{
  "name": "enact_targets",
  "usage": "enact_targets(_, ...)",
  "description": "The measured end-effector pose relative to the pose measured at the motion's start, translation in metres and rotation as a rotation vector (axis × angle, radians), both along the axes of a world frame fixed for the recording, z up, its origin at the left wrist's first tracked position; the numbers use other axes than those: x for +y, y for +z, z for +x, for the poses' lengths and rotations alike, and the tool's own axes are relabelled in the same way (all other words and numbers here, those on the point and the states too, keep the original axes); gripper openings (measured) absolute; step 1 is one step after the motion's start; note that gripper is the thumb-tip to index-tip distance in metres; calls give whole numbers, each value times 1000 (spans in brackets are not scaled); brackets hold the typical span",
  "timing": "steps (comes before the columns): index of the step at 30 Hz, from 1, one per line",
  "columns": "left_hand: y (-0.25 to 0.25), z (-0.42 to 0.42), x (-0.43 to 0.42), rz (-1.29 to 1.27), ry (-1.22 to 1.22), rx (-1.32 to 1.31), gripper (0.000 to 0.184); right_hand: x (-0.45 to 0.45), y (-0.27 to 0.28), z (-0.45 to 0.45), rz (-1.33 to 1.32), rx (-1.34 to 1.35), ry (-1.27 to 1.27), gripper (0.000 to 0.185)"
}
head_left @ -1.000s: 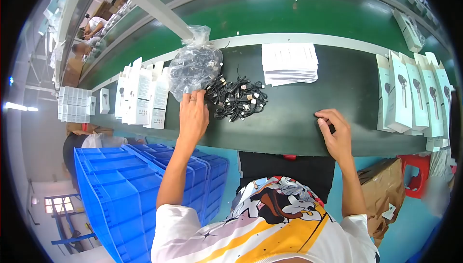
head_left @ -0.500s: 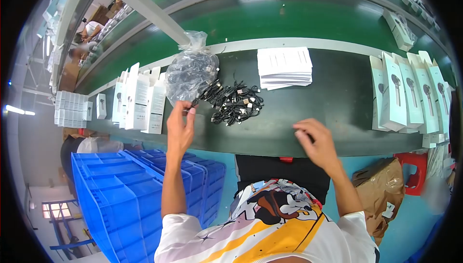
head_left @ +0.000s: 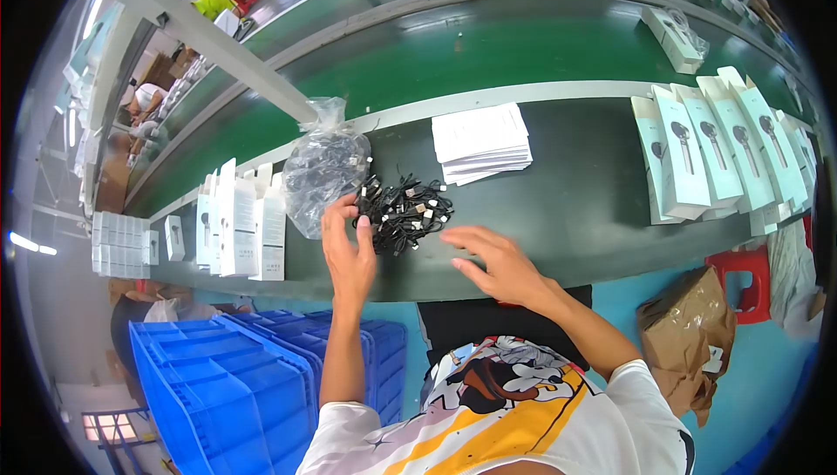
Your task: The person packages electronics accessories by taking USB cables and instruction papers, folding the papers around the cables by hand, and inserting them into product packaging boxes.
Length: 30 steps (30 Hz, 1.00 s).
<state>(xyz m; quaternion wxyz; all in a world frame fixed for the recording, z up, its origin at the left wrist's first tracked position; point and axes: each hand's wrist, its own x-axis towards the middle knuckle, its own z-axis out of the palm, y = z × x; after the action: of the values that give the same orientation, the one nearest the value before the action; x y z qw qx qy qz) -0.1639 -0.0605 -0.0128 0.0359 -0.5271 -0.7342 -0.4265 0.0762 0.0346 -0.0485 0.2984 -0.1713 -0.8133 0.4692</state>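
A tangled pile of black USB cables (head_left: 406,213) with pale connectors lies on the dark green table. My left hand (head_left: 349,248) is at the pile's left edge, its thumb and fingers apart and the fingertips against the cables. To the pile's lower right, my right hand (head_left: 499,268) hovers with fingers stretched out towards it, holding nothing; its fingertips are slightly blurred. Behind my left hand sits a knotted clear plastic bag (head_left: 323,174) with more dark cables inside. A stack of white printed sheets (head_left: 482,142) lies beyond the pile.
Open white boxes stand upright at left (head_left: 237,227) and right (head_left: 684,157). Another white box (head_left: 673,41) lies on the green conveyor (head_left: 523,35). Blue crates (head_left: 231,388) are below left; a brown paper bag (head_left: 689,335) and red stool (head_left: 745,279) are below right.
My right hand has swung left towards the cable pile. My left hand has shifted right from beside the plastic bag to the pile's edge, its fingers opening wider. The view has turned slightly.
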Motion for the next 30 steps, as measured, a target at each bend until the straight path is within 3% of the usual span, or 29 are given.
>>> enact_targets(4, 29, 51, 16, -83, -409, 100, 16, 8, 40, 11, -183, 150, -113, 41)
enact_targets(9, 38, 80, 45, -122, -655, 193, 18, 34, 37, 29, -79, 94, -124, 42)
enact_targets(13, 39, 79, 67, -142, -808, 167, 28, 34, 18, 42, -427, 239, -172, 22)
enact_targets(15, 43, 66, 88, -150, -749, 170, 50, 38, 19, 50, -513, 254, -253, 19)
enact_targets(20, 42, 44, 143, -100, -588, 348, 55, 43, 10, 63, -558, 271, -339, 23)
enact_targets(30, 31, 40, 159, -194, -702, 141, 36, 40, -12, 83, -567, 230, -383, 27)
